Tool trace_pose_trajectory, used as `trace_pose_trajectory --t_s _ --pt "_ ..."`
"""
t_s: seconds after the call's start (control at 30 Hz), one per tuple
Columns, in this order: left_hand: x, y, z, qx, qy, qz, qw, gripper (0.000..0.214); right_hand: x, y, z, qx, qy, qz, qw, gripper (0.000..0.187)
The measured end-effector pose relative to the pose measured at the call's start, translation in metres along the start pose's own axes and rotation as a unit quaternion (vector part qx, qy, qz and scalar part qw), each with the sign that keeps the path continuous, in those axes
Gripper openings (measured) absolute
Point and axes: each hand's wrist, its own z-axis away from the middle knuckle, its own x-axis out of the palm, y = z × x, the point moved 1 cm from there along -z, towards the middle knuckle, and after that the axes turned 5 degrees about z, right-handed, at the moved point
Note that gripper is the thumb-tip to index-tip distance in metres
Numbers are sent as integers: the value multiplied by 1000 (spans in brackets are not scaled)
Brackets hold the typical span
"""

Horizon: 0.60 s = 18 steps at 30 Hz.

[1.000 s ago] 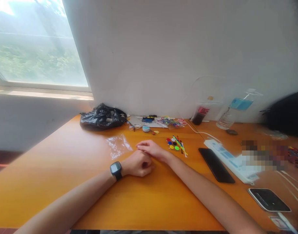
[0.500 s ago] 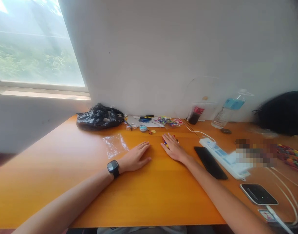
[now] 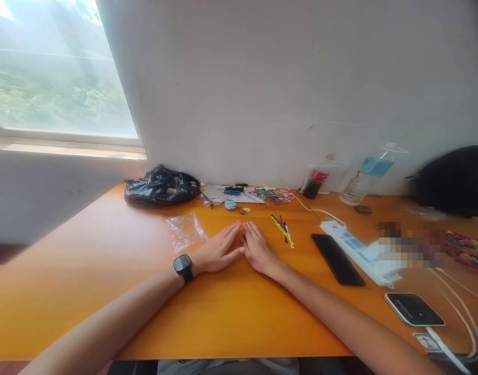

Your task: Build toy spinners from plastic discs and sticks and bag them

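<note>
My left hand [image 3: 218, 251], with a dark watch [image 3: 183, 266] on its wrist, lies flat on the orange table [image 3: 106, 281], fingers stretched out. My right hand [image 3: 258, 251] lies flat right beside it, fingers out, thumbs almost touching. Neither hand visibly holds anything. A small bunch of coloured sticks [image 3: 282, 228] lies just right of my right hand. A crumpled clear plastic bag [image 3: 182, 232] lies just left of my left hand.
A black plastic bag [image 3: 159, 187] and small coloured bits [image 3: 258, 195] sit by the wall. To the right are a black phone [image 3: 337, 251], a white power strip [image 3: 356, 250], a second phone on a cable [image 3: 414, 308], a water bottle [image 3: 364, 179] and a dark bag [image 3: 453, 179].
A second ago my left hand was a fist under my right. Both opened flat; my right hand covered the coloured discs, then slid left to my left hand. The discs no longer show.
</note>
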Motion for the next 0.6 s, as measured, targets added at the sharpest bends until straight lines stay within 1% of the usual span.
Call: trace_pose_trajectory --t_s 0.03,0.07,0.13,0.2,0.27,0.33,0.37,0.47,0.5,0.57,0.6 --pt "0 0 0 2 0 4 1000 76 3 -14 0 -30 1 -17 999 63" --pt "0 -1 0 3 2 7 1000 77 5 -28 -1 -47 10 -33 998 64" --pt "0 -2 0 1 6 9 1000 77 5 -51 -2 -55 16 -64 996 64" --pt "0 -4 0 1 9 8 1000 78 2 -64 -2 -41 17 -71 996 67" --pt "0 -5 0 5 12 10 1000 80 -5 -65 0 -25 19 -57 998 79" --pt "0 -5 -1 14 14 15 1000 80 -13 -56 7 -26 19 -37 999 92" --pt "1 -5 -1 19 13 17 1000 81 -18 -48 12 -39 17 -29 999 96" --pt "2 -6 -1 26 12 11 1000 86 -34 -17 28 -60 26 0 998 95" --pt "3 -6 -1 25 10 5 1000 89 -39 -5 33 -46 40 13 998 93" --pt "4 -6 0 22 2 -11 1000 96 -47 20 42 13 69 41 997 91" --pt "4 -6 0 21 -4 -17 1000 97 -50 32 47 46 81 49 994 93"
